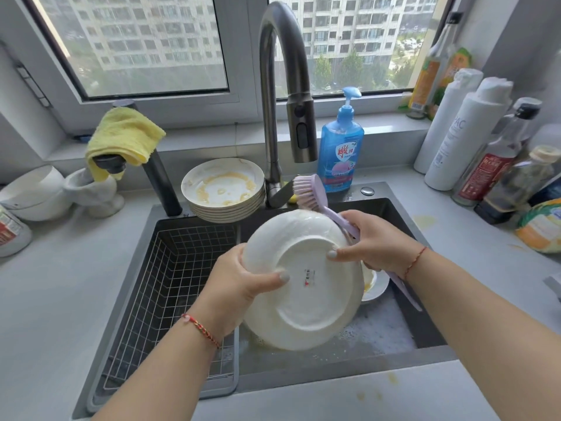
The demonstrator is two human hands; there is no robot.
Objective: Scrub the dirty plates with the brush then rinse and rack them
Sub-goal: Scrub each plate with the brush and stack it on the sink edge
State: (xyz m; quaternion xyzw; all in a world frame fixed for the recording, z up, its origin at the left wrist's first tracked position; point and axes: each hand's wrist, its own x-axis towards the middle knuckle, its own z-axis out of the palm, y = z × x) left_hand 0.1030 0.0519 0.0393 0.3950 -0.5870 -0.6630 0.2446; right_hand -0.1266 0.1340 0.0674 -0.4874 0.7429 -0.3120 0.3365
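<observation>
Overhead, one dark sink (394, 335) with soapy water in its right basin; one wire rack (170, 287) sits in the left basin, at 9 o'clock from the held plate. One gooseneck faucet (273, 86) stands at 12 o'clock. One stack of dirty plates (223, 189), about six by the visible rims, rests on the sink's back edge at 11 o'clock, top plate smeared yellow. One white plate (306, 281) is held tilted over the right basin, underside toward the camera. One further plate (375, 285), partly hidden, lies in the basin at 3 o'clock. One blue soap bottle (340, 147) at 1 o'clock. Left hand (239, 281) grips the held plate's rim at 9 o'clock, thumb curled onto the underside, other fingers hidden behind. Right hand (376, 241) is curled round the handle of one lilac brush (309, 191), with one finger stretched out onto the plate's foot ring at 2 o'clock; bristle head projects above the rim at 12 o'clock.
</observation>
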